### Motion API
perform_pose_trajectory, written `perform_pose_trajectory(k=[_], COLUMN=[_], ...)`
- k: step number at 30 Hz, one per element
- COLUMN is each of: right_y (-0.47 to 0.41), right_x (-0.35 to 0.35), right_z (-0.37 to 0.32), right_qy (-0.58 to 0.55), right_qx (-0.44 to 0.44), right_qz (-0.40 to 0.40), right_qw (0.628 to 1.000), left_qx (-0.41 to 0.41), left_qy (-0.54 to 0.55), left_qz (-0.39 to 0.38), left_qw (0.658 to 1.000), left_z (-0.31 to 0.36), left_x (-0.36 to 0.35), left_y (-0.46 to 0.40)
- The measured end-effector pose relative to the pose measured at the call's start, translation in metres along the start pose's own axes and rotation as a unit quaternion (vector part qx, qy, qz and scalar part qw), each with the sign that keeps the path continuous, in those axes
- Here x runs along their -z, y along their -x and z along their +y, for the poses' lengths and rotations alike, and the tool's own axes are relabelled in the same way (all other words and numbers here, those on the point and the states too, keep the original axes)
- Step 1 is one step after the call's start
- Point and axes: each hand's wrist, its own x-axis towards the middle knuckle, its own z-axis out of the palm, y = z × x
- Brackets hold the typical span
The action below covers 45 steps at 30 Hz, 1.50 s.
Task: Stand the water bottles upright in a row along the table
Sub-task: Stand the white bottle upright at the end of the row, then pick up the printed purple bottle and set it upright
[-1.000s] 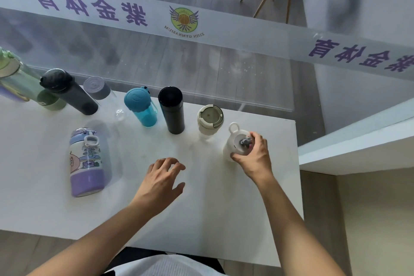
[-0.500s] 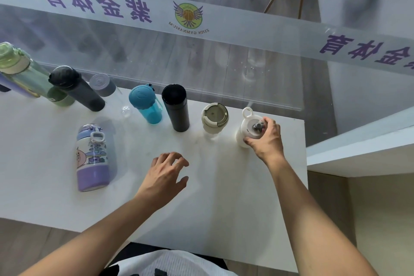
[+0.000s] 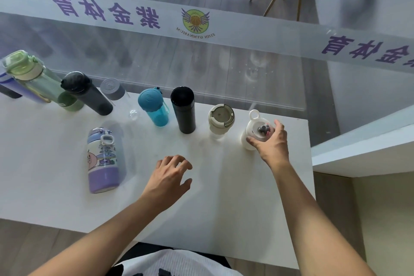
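Matt black flask [image 3: 184, 110] on a smooth white table [image 3: 56, 163].

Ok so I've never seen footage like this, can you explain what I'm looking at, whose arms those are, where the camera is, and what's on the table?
There is no machine here. The camera is worn on a person's head and looks forward and down, so the two bare arms reaching in from the bottom are the wearer's own.

They stand at a white table pushed against a glass panel with purple lettering. Along its far edge stands a row of water bottles, among them a green bottle, a teal bottle, a black flask and a cream cup.

The right hand grips the lid end of a white bottle at the right end of that row. The left hand hovers open over the table, holding nothing.

One purple cartoon bottle sits apart, nearer the person, not yet in the row.
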Motion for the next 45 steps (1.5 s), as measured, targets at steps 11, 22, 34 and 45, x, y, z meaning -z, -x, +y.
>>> perform_pose_trajectory(k=[11,22,34,45], right_y=[0.107,0.154,0.178,0.189], right_x=[-0.045,-0.15,-0.176,-0.163], right_z=[-0.027,-0.104,-0.131,-0.115], right_qy=[-0.014,0.064,0.105,0.114], right_qx=[0.086,0.206,0.216,0.141], right_qz=[0.111,-0.115,-0.156,-0.129], right_qw=[0.99,0.97,0.958,0.975], left_qx=[0.04,0.183,0.391,0.397], left_qy=[0.008,-0.002,0.146,0.38], left_qz=[0.014,0.061,0.051,0.014], left_qw=[0.999,0.981,0.907,0.835], left_z=[-0.041,-0.111,-0.211,-0.216], left_x=[0.011,0.017,0.025,-0.009], left_y=[0.023,0.052,0.038,0.033])
